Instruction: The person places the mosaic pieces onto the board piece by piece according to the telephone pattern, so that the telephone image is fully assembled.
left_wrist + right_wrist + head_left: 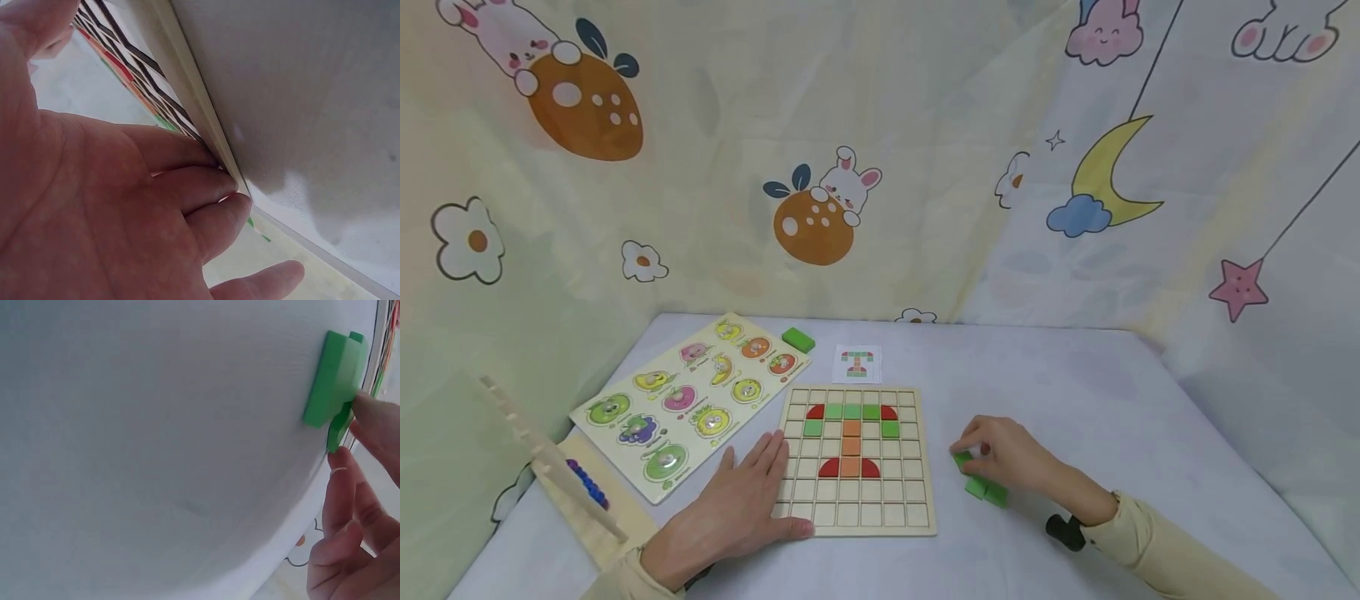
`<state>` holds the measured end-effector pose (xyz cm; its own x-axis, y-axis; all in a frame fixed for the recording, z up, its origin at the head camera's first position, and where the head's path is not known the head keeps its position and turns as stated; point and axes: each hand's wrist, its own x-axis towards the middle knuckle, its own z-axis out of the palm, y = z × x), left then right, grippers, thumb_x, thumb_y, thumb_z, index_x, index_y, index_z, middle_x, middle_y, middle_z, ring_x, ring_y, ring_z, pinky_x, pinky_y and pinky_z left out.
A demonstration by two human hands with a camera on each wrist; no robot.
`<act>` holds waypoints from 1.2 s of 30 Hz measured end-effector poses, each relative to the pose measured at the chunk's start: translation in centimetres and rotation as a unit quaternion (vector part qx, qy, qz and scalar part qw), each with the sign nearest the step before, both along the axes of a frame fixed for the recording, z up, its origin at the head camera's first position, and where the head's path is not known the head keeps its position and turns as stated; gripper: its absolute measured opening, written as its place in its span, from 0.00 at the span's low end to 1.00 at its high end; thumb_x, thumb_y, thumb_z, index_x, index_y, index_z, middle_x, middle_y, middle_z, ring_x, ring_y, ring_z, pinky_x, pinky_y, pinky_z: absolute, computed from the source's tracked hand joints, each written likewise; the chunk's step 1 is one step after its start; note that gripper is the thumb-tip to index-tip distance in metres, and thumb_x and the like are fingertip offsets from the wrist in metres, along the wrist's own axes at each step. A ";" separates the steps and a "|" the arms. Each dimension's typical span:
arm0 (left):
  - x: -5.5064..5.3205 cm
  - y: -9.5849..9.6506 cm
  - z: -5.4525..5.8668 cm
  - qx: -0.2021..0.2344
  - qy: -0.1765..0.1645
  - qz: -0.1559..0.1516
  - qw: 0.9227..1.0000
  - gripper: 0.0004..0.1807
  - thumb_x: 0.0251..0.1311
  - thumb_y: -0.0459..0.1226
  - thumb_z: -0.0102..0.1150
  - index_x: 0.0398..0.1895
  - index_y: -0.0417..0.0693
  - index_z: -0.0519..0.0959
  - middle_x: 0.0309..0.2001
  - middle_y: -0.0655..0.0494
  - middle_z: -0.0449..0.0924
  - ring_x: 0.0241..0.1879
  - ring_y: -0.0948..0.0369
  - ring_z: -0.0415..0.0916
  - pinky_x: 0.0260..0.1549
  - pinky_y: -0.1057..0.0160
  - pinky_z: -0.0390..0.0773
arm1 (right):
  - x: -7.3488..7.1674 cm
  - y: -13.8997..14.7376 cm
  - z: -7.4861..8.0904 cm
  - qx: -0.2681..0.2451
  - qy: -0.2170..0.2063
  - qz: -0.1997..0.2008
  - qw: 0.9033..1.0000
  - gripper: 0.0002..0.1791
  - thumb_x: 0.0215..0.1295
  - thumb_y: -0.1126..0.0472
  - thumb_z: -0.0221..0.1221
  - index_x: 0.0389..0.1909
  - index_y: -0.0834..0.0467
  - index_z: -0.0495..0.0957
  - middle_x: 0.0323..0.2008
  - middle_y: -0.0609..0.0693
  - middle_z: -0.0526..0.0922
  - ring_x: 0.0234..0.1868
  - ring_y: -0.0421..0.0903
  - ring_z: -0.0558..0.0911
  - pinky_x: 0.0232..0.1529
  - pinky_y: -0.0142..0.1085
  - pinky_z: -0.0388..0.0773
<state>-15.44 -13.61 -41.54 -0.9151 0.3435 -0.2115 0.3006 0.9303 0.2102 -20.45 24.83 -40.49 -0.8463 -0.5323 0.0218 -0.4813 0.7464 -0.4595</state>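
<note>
A wooden grid board (895, 492) lies flat in the middle, with red, green and orange pieces set in a T-like pattern. My left hand (737, 500) rests along its left side, fingers straight; in the left wrist view the fingertips (228, 215) are at the board's edge (200, 100). To the right of the board, my right hand (1011, 454) pinches a small green block (962, 458) between thumb and finger. Other green blocks (985, 490) lie just beneath it on the table. The right wrist view shows the pinched green block (339, 428) beside the others.
Behind the board lies a pattern card (868, 375). A fruit puzzle board (692, 450) lies on the left, with a green block (798, 339) at its far corner. A wooden frame with blue beads (587, 483) stands at the left edge.
</note>
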 end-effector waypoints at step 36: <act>0.2 0.0 0.1 0.007 0.005 0.000 1.000 0.66 0.50 0.73 0.63 0.77 0.30 0.59 0.81 0.36 0.53 0.81 0.40 0.51 0.70 0.24 0.51 | 0.9 -0.2 0.7 -0.016 0.027 0.010 0.999 0.17 0.61 0.68 0.69 0.52 0.63 0.87 0.39 0.49 0.85 0.30 0.30 0.73 0.27 0.26 0.73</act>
<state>-15.25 -13.59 -41.40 -0.9166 0.3471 -0.1984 0.3034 0.9271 0.2202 -19.55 24.63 -39.81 -0.8323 -0.5477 0.0851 -0.5214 0.7215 -0.4556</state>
